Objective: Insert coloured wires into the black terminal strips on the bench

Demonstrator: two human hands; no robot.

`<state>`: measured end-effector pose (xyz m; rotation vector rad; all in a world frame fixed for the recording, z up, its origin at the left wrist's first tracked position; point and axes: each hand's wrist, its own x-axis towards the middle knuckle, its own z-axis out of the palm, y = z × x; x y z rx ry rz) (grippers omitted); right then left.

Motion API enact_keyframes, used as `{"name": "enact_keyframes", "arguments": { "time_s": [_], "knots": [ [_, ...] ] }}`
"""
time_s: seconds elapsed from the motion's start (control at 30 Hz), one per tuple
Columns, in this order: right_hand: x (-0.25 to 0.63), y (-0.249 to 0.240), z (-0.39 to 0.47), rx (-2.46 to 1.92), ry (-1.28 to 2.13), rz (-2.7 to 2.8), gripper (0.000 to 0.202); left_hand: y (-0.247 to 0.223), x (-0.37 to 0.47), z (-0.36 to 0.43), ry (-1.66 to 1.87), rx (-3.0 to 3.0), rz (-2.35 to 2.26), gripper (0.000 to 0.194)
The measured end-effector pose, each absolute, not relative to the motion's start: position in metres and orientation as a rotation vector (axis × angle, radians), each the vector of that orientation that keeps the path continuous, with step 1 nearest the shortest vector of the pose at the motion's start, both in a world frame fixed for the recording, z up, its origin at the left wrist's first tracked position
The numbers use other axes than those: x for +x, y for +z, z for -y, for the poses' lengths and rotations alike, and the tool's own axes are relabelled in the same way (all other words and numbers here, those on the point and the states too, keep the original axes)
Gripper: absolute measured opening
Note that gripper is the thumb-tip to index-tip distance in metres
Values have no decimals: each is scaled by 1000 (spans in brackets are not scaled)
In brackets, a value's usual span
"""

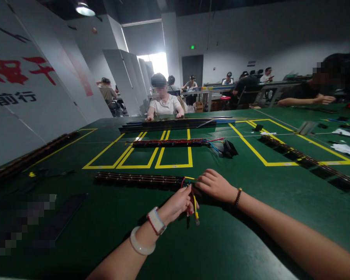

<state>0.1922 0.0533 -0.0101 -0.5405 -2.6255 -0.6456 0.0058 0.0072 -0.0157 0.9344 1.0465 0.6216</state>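
A long black strip [140, 179] with thin copper-coloured lines lies across the green table in front of me, coloured wires coming out of its right end. My left hand [177, 204] is closed in a pinch on these wires, just off the strip's end. From between the fingers a yellow wire [196, 206] hangs down, with a metal-looking tip. My right hand [216, 186] is beside it, fingers curled at the end of another yellow wire [190, 178]; its fingertips are partly hidden. Red and blue wires show between the strip and my hands.
A similar strip [169, 143] with red and blue wires lies farther back on the yellow-taped table [239, 241]. Another strip [303, 155] lies at right, dark bars [175, 124] at the far edge. A person [165, 103] sits opposite; another person [306, 91] is at right.
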Motion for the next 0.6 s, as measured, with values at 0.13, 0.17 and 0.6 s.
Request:
{"name": "enact_keyframes", "arguments": {
  "time_s": [0.13,0.17,0.6],
  "knots": [
    [191,-12,-50,-192,-612,2686,23,-16,6,-8,632,893,-1022,28],
    [190,-11,-50,-189,-594,2686,23,-15,6,-8,631,887,-1017,28],
    [177,-8,-51,-462,4,2515,24,-21,1,-12,660,793,-829,33]
  ]
}}
